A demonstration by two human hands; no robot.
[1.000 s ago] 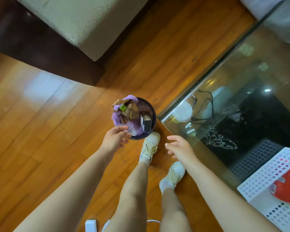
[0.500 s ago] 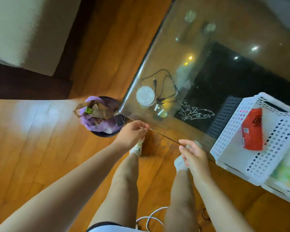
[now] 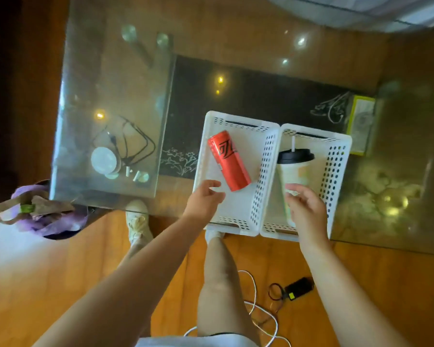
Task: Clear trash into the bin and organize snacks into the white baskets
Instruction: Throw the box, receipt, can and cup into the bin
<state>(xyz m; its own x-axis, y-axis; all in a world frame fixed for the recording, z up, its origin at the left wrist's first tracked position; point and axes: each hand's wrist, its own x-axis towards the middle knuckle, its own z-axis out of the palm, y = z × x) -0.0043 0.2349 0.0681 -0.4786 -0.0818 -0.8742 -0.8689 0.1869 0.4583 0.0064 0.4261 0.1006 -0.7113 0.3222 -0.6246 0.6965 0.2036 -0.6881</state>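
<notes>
Two white baskets sit side by side at the near edge of the glass surface, overhanging it slightly. A red can lies in the left basket, long axis diagonal, top pointing far-left. The left hand hovers beside it, fingers loose, empty. The right hand grips an upright lidded cup in the right basket. The full bin stands on the floor off the left corner.

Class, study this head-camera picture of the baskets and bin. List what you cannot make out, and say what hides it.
- Cup: its base, hidden by the right hand; whether the fingers touch it is unclear.
- Bin: its inside, covered by a paper bag and purple liner.
- Yellow-edged box: its print, blurred under glass glare.
- Can: small text, too blurred.
</notes>
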